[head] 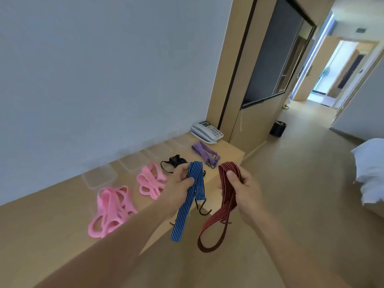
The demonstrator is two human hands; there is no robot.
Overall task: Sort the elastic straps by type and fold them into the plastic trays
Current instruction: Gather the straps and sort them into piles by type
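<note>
Over the near edge of the wooden table (62,215), the left hand (182,179) pinches a blue striped strap (187,206) between thumb and curled fingers just below its fold. The strap hangs doubled, its long axis running downward, and a dark hook (202,206) dangles from the shorter end. Just beside it, the right hand (241,183) grips a red striped strap (220,221), thumb pressed on the bend, the loop drooping the same way. On the table lie a near pink heap (112,208), a second pink heap (150,180), a black strap (174,162) and a purple strap (204,151). Clear plastic trays (99,176) line the wall, and a telephone (205,130) sits at the far end.
</note>
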